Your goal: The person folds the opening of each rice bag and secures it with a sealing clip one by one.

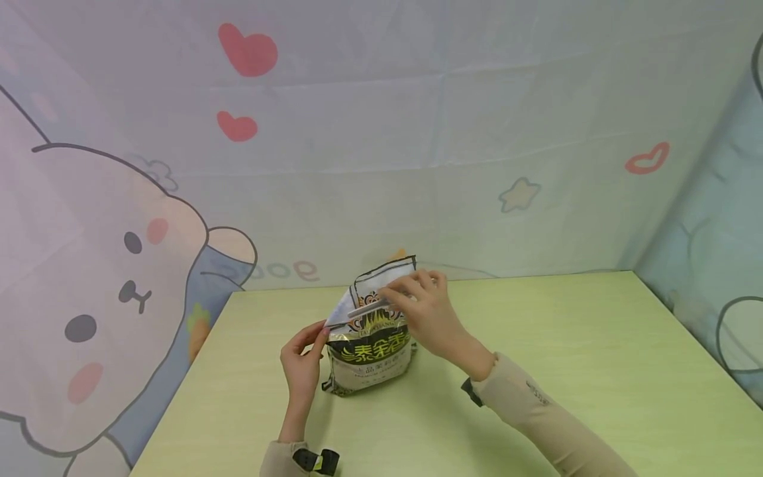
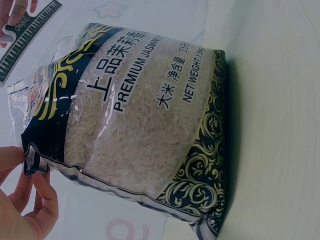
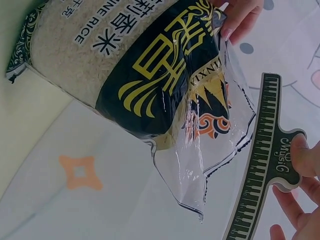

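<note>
A clear plastic bag of jasmine rice (image 1: 372, 363) with dark, gold-patterned bands stands on the table, its slack top folded to one side. My left hand (image 1: 303, 363) pinches the bag's side edge just below that top; in the left wrist view, thumb and fingers (image 2: 42, 205) grip the crimped seam. Above the rice, my right hand (image 1: 430, 317) holds a long clip (image 1: 367, 307) by its handle. Piano keys and the words "My Music" are printed on the clip (image 3: 262, 155). In the right wrist view the clip lies beside the bag's loose top (image 3: 200, 170).
The pale yellow-green table (image 1: 566, 358) spreads out on both sides of the bag. Close behind its far edge hangs a cloth backdrop (image 1: 369, 132) printed with a bear, hearts and stars. More printed cloth (image 1: 727, 252) hangs at the right.
</note>
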### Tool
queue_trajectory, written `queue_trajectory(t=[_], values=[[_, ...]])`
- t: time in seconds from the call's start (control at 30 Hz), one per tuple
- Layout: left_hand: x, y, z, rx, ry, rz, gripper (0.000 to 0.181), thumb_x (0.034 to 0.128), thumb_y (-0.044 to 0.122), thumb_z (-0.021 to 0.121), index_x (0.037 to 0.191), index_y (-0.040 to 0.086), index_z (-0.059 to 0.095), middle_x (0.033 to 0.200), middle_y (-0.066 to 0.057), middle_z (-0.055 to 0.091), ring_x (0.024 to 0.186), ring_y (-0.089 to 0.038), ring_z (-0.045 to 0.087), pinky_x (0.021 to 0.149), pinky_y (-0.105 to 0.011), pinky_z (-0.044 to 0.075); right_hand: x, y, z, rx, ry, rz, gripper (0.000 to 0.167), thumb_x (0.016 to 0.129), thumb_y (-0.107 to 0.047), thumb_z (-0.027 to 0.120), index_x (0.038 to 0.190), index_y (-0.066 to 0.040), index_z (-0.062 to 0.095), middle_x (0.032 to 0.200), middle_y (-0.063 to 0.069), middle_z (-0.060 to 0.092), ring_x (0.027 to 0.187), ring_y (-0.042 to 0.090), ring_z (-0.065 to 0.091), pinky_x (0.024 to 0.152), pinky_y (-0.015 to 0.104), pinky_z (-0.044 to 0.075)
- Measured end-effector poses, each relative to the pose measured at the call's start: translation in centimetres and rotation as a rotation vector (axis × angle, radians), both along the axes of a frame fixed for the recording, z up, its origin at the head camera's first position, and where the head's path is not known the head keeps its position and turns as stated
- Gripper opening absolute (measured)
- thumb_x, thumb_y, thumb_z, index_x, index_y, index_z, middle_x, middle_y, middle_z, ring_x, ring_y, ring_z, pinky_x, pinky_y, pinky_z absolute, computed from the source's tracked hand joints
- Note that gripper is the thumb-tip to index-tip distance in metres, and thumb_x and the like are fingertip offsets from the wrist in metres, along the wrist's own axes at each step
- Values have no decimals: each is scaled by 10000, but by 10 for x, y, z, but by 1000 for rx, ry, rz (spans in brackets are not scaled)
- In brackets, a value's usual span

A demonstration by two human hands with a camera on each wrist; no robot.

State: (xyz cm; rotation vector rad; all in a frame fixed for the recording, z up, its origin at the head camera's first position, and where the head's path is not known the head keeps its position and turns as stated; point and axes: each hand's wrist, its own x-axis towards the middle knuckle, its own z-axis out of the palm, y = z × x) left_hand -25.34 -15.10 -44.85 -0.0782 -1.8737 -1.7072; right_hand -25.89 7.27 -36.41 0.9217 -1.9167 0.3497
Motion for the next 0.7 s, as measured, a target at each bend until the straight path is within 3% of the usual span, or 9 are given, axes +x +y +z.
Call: queue_trajectory(t=[0.13,0.3,0.4,0.7], values=[[5,2,8,1,8,-3,145,785,36,653,901,-48,682,755,40,686,636,5,580,428,-167,439,-2,-1,1,-6,3,7,321,719,2,666,999,-154,654,908,-14,599,840,172,480,782,427,329],[14,6,20,-27,3,9,132,787,3,639,894,-65,676,785,-116,683,639,-3,578,431,-180,445,-3,-2,3,-12,4,9,295,707,-64,702,986,-152,663,899,-21,601,799,153,465,779,426,333],[15,7,21,-33,-7,11,135,789,5,637,899,-63,676,812,-172,671,647,-1,575,435,-188,450,-3,-3,4,-10,7,3,288,695,-106,717,975,-150,664,893,-27,600,790,143,458,778,418,330],[16,8,22,-22,-2,10,135,785,9,644,898,-55,680,803,-130,677,645,4,571,429,-189,446,-3,-7,12,9,-20,-5,291,703,-112,718,983,-163,662,909,-32,598,811,150,442,792,409,330]])
